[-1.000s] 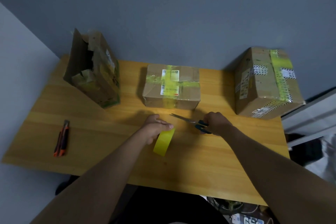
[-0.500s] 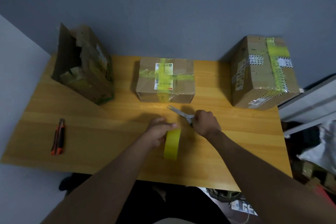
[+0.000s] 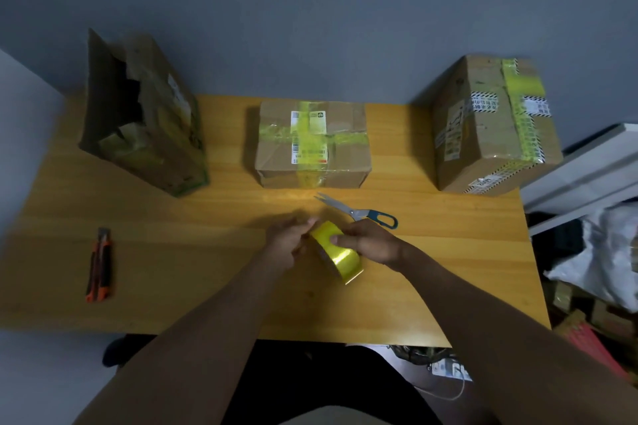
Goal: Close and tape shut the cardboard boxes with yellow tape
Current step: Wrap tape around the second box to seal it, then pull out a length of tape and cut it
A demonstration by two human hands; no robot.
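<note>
Both hands meet at a roll of yellow tape (image 3: 340,257) above the middle of the wooden table (image 3: 207,272). My right hand (image 3: 371,241) grips the roll from the right, fingers curled over its top. My left hand (image 3: 288,240) pinches at the roll's left edge. Three cardboard boxes stand along the back: a torn, open box (image 3: 145,121) at the left, a closed box (image 3: 312,145) crossed with yellow tape in the middle, and a taller taped box (image 3: 493,124) at the right.
Scissors (image 3: 359,212) with blue handles lie on the table just beyond my right hand, blades slightly apart. An orange and black utility knife (image 3: 100,264) lies near the left edge. A white shelf (image 3: 587,166) and bags (image 3: 607,262) sit off the table's right side.
My right hand let go of the scissors, which now lie on the table, and came over to grip the tape roll. The roll tilted and rose between both hands.
</note>
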